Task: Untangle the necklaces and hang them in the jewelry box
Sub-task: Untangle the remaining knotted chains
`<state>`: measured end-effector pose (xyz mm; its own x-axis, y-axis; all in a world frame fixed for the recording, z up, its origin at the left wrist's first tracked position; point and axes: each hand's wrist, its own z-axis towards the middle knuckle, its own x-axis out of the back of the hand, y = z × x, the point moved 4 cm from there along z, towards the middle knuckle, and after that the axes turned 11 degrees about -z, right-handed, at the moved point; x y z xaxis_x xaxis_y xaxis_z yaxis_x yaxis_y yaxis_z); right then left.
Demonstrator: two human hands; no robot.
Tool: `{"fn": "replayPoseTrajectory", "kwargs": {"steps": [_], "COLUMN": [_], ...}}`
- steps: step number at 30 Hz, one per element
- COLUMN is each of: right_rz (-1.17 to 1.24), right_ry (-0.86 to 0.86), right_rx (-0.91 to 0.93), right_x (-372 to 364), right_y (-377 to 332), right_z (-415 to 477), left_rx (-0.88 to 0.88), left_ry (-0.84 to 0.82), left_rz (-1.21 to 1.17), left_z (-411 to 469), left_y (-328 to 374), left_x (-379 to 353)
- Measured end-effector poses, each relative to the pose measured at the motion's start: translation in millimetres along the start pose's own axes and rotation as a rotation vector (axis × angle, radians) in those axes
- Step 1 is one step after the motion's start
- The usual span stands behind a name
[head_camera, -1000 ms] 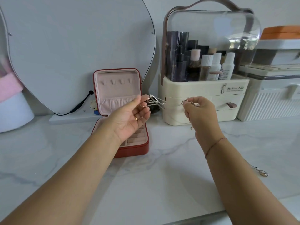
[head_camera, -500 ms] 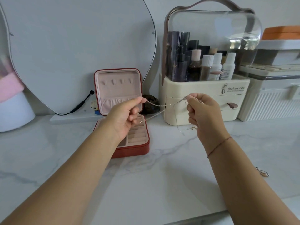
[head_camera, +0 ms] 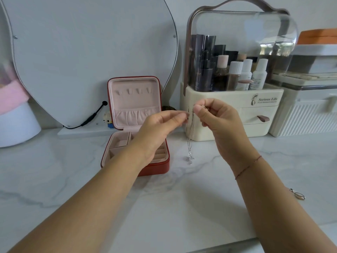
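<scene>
Head view: the right hand pinches the top of a thin silver chain necklace, which hangs straight down beside the open red jewelry box with pink lining. The left hand has thumb and forefinger pressed together at the chain; whether they grip it is unclear. The untangling step seems nearly done. The next move calls for looping the chain over a small pink lid hook.

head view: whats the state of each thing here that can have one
jewelry box, open, lid upright
lid hooks, bare, nothing hung
silver necklace, dangling, pinched at the top by both hands
left hand, pinching the silver necklace
right hand, pinching the silver necklace
second necklace, lying on the countertop, far right
cosmetics organizer, clear cover down, drawers shut
</scene>
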<state>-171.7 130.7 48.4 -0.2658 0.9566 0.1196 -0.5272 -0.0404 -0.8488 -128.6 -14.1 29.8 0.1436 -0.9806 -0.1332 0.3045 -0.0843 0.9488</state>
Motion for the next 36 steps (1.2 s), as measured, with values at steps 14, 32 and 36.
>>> {"fn": "replayPoseTrajectory", "kwargs": {"steps": [14,32,36], "right_rz": [-0.013,0.085,0.085], "right_ry": [-0.11,-0.19,-0.137], "right_rx": [-0.117,-0.185,-0.183], "right_x": [-12,-10,-8], "right_y": [4,15,15], "right_z": [-4,-1,0], "left_rx": [-0.127,0.14,0.138], "left_ry": [0.045,-0.035,-0.078], "left_rz": [0.141,-0.264,-0.261], "left_z": [-3,3,1], "left_y": [4,-5,-4], "left_x": [-3,-7,-8]}}
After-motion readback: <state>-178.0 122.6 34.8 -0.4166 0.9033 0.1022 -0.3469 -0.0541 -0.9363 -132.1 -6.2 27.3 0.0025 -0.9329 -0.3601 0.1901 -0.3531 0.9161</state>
